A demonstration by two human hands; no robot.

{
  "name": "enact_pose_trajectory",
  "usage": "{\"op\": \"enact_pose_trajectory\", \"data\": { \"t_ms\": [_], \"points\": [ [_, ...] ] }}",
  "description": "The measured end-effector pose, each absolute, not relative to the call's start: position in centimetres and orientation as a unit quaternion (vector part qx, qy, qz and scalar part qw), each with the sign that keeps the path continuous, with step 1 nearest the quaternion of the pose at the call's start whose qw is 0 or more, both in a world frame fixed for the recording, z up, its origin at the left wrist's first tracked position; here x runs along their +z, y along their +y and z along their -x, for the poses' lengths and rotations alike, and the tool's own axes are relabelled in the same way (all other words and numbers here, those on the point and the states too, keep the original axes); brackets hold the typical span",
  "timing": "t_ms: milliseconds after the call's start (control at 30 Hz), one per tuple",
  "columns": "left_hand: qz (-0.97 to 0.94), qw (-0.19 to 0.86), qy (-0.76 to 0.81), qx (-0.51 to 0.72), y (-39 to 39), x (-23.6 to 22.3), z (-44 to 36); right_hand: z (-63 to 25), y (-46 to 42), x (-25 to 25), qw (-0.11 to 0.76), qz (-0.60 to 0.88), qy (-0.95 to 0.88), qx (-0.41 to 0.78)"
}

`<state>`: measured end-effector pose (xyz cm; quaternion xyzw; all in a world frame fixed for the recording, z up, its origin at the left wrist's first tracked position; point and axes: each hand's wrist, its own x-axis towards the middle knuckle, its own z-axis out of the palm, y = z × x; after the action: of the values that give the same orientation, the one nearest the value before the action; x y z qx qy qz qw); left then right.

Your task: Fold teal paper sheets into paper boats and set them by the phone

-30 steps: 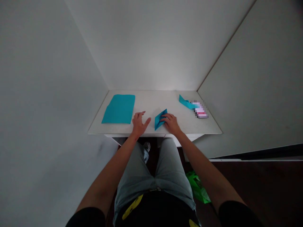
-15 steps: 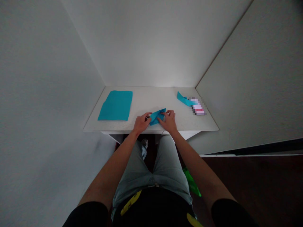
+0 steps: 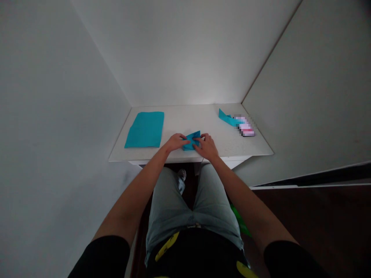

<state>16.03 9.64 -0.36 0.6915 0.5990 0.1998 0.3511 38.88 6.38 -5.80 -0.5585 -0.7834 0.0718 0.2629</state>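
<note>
Left hand [image 3: 176,142] and right hand [image 3: 207,147] together on a small folded teal paper [image 3: 191,141]

Both hands touch this small folded paper from opposite sides, and the right fingers lie a little more over it; I cannot tell if they pinch it or only press it. Its long axis goes almost left to right and rises slightly at the right end. It lies near the front edge of a white rectangular table [image 3: 188,116]. To the left of the folded paper lies a flat rectangular teal paper sheet [image 3: 144,129]. Further away to the right of it lies a narrow teal paper strip [image 3: 228,119], touching a pink and white object [image 3: 245,126], too blurred to name.
</note>
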Motion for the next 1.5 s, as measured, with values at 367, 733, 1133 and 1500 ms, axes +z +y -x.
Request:
{"op": "enact_pose_trajectory", "data": {
  "t_ms": [367,733,1133,1500],
  "points": [
    [-0.827,0.169,0.531,0.076,7.3,0.9,-21.0,-39.6,9.1,-7.8,0.452,0.634,-0.611,0.140],
    [-0.804,0.093,0.587,0.025,5.1,3.4,-23.4,-39.5,9.2,-7.0,0.504,0.629,-0.569,0.159],
    [-0.812,0.061,0.580,0.006,5.2,3.2,-24.4,-39.4,8.8,-6.4,0.504,0.634,-0.566,0.156],
    [-0.856,0.035,0.515,-0.026,5.2,3.6,-24.8,-39.4,8.6,-6.3,0.492,0.637,-0.574,0.153]
  ]
}}
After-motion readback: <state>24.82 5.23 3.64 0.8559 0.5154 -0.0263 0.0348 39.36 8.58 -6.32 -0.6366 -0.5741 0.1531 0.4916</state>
